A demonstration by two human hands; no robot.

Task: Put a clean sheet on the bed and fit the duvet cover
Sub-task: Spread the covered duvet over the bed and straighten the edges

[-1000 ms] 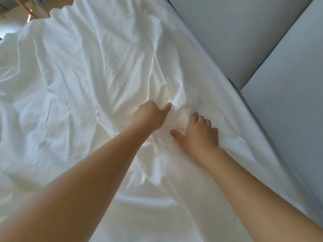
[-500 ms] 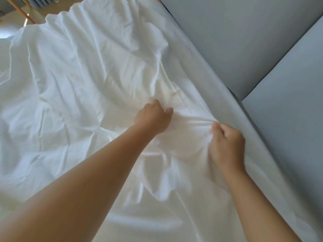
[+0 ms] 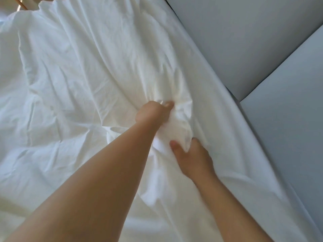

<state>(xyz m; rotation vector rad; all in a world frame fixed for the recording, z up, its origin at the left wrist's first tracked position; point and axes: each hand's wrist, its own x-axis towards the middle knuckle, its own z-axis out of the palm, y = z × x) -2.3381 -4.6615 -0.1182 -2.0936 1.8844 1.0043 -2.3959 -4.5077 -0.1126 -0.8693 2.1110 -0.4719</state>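
Crumpled white bedding [image 3: 83, 70] covers the whole bed; I cannot tell sheet from duvet cover. My left hand [image 3: 153, 113] is fisted on a bunched fold of this fabric near the middle of the view. My right hand [image 3: 193, 158] sits nearer me and slightly right, its thumb and fingers pinching the lower end of the same bunch. Creases fan out from the left fist toward the far end of the bed. Both forearms reach in from the bottom edge.
Two grey walls [image 3: 244, 41] meet in a corner right of the bed, tight against the bedding's right edge. A wooden rod [image 3: 21, 4] and a strip of floor show at the top left, past the far end of the bed.
My right hand came back toward me and to the left, from the bed's right side to just below the left fist, and took a new pinch. My left hand kept its grip.
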